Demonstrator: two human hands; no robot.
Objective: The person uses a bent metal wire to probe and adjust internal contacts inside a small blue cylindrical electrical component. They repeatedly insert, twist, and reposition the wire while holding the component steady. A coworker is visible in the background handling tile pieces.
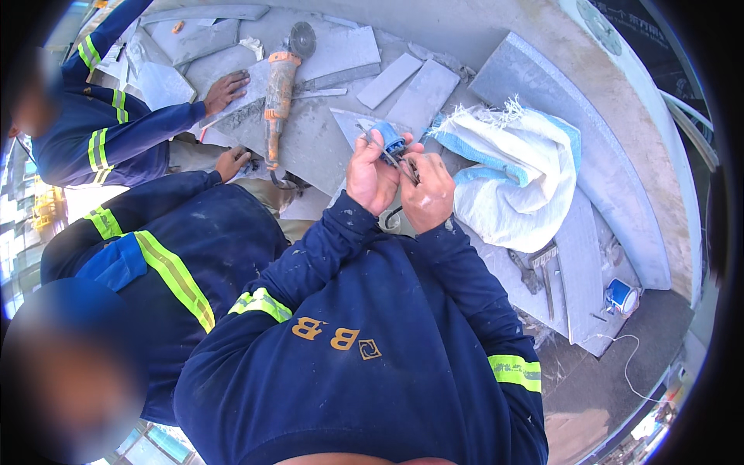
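Note:
In front of my chest, both hands are raised close together around a blue round plug-like connector (390, 137). My left hand (369, 183) has its thumb and fingers closed on the connector, palm turned up. Just beside it, my right hand (428, 191) pinches a thin grey cable (403, 163) near the connector's lower side. The fingers partly hide where the cable meets the connector. A short dark length of cord (393, 211) shows below the hands.
An orange angle grinder (280, 101) lies on grey stone slabs (341, 58). Right of my hands sits a white-and-blue woven sack (519, 174); past it are a hammer (527, 273) and a blue string spool (620, 296). Two co-workers in navy (178, 232) crouch at left, one hand (226, 93) on a slab.

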